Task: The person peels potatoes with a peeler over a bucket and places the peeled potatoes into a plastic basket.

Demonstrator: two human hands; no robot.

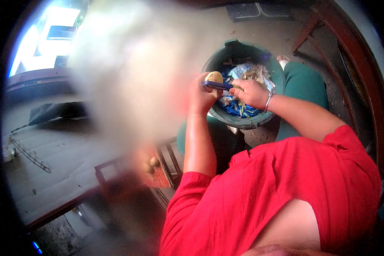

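Observation:
A pale yellow, potato-like piece is held in my left hand, whose fingers are wrapped round it, above the left side of a green bin. My right hand grips a dark blue peeler by its handle, with the head lying across the piece. A metal bracelet circles my right wrist. Inside the bin, below both hands, lie crumpled blue and white wrappers and scraps. The blade's contact with the piece is too small to make out.
A pale table with a wire rack stands at the left. Round brownish items sit on a red stool-like surface near my left elbow. Brown furniture legs rise at the right. A whitish blur hides the upper middle left.

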